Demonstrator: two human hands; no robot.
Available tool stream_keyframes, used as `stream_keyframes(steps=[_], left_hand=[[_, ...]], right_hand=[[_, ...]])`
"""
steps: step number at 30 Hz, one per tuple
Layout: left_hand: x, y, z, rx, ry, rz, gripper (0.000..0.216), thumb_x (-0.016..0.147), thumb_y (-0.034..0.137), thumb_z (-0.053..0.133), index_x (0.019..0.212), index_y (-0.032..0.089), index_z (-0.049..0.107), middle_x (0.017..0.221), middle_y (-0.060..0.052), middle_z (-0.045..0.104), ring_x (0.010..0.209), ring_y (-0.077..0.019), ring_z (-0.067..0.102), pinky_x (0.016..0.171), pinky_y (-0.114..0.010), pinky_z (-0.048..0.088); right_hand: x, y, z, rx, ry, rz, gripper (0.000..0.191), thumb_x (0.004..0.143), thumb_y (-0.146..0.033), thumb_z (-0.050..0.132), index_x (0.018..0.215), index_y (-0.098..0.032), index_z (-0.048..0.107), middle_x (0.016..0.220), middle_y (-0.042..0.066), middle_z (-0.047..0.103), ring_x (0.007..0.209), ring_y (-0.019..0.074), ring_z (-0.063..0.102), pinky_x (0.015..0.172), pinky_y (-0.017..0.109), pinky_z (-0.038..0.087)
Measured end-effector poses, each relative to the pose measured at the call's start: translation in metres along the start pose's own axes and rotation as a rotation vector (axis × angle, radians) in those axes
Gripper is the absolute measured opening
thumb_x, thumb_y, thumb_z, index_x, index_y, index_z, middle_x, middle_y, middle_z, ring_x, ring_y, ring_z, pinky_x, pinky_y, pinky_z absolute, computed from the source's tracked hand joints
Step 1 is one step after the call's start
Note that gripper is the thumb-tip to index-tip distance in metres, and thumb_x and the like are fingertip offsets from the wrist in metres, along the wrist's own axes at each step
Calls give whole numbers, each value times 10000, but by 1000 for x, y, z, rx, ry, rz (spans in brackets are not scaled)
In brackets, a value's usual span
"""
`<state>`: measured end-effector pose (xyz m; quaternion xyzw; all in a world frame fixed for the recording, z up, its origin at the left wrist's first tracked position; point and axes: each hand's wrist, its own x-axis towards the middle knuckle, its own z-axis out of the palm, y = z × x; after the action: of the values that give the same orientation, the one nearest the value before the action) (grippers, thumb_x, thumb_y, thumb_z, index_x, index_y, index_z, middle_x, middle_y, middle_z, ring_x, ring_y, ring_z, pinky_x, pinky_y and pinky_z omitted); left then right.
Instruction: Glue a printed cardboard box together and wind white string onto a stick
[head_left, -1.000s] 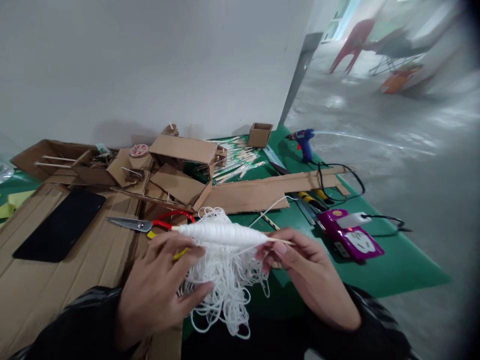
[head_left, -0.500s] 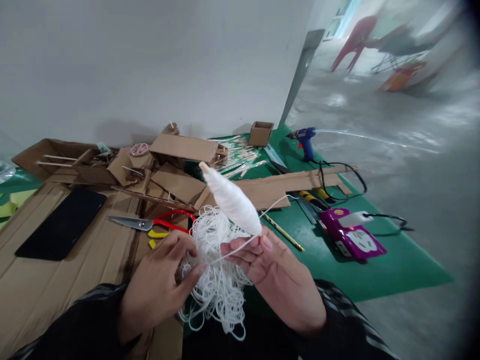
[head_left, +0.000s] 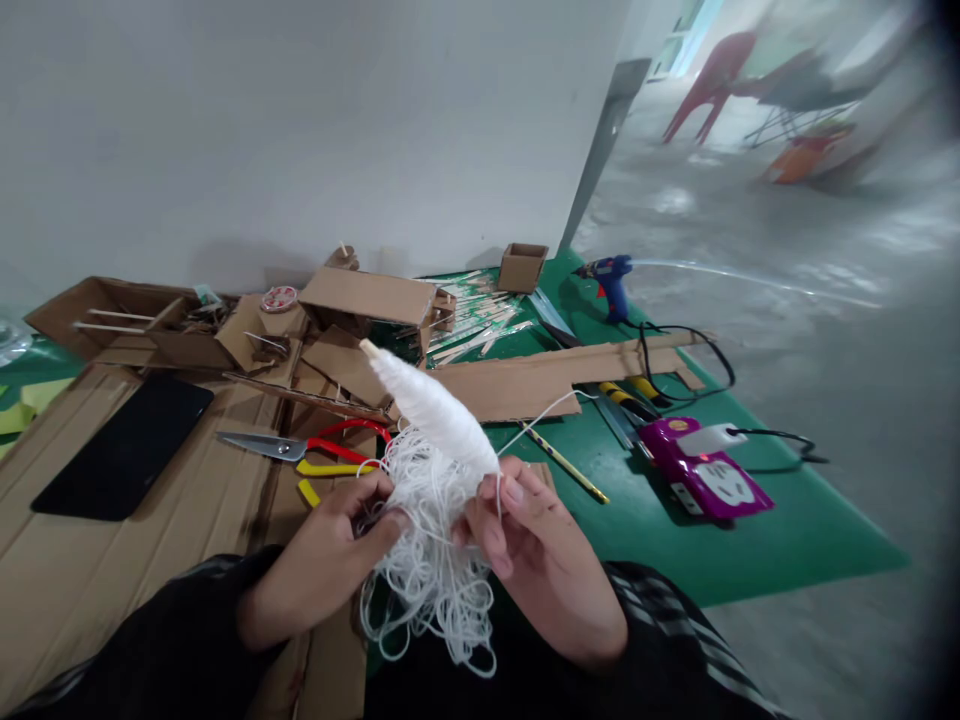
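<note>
While the right hand (head_left: pixel 536 560) grips the lower end of a white string-wound spindle (head_left: pixel 431 408) — tilted up and left — the left hand (head_left: pixel 326 560) pinches the loose tangle of white cord (head_left: pixel 431 575) just below it, near red-handled scissors (head_left: pixel 300 447).

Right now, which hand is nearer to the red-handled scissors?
Left. The left hand, pinching the loose string, is just below the scissors handles; the right hand grips the string spool farther to the right.

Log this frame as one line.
right hand: grips string-wound stick, tip up-left | left hand: pinches loose string tangle | nearby: scissors on cardboard
</note>
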<state>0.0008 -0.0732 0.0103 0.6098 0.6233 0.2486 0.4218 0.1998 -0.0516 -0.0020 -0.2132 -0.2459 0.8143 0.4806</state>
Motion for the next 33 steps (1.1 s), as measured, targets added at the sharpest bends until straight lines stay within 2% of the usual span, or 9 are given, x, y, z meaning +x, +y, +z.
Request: stream_keyframes(steps=[3,6,12,15,19,22,27,30,33], left_hand=[[-1,1,3,-436,-43,-115,183,863,368,606,795,207,550,719,41,569,686,-135,551,654,-241,453],[-5,6,7,-755,-46,-243,230,797,348,703,776,200,529,702,49,577,676,-115,555,652,-222,452],[-11,19,10,-1047,-4,-414,361,716,287,779,1013,208,589,778,20,671,678,-123,619,660,-230,483],[-12,19,10,-1062,21,-416,366,717,300,774,1014,219,576,813,11,685,706,-149,644,666,-250,487],[-13,16,10,-954,14,-355,288,788,366,711,978,224,547,748,29,647,650,-145,616,633,-261,464],[-12,15,9,-794,34,-326,355,822,421,656,1098,235,531,779,20,651,699,-170,620,671,-290,476],[-9,14,7,-632,22,-239,454,894,450,557,1292,248,471,1036,-32,683,898,-206,635,816,-319,489],[-10,13,6,-632,1,-234,466,919,457,518,1325,244,438,999,-30,698,828,-201,652,746,-302,495],[-11,11,5,-581,3,-267,462,917,481,511,1297,227,444,907,-14,701,747,-190,647,687,-286,483]], right_hand=[[-1,2,-2,-43,26,3,164,901,-334,609,798,-207,606,496,-79,464,438,72,341,529,225,396],[-2,3,-3,-159,83,16,212,882,-379,632,777,-199,591,499,-72,440,450,81,376,455,204,288],[-4,6,-4,-346,165,9,267,867,-444,643,794,-195,581,494,-76,454,422,60,260,413,192,185],[-4,6,-6,-342,164,-18,263,872,-456,630,817,-205,577,485,-84,429,414,58,227,400,190,152],[-5,-2,-9,-423,185,-113,242,895,-438,606,833,-205,580,499,-85,387,439,66,277,426,198,203],[-10,-14,-10,-719,144,-211,209,923,-397,574,842,-206,598,563,-49,471,495,93,408,469,220,308],[-18,-34,-11,-1328,16,-246,222,969,-349,483,851,-218,618,733,15,628,567,128,508,548,263,384],[-20,-43,-14,-1421,-4,-197,227,982,-342,449,865,-228,607,674,0,645,570,141,568,577,266,417],[-22,-53,-20,-1408,9,-158,210,968,-359,476,874,-230,612,538,-38,554,472,127,519,496,250,389]])
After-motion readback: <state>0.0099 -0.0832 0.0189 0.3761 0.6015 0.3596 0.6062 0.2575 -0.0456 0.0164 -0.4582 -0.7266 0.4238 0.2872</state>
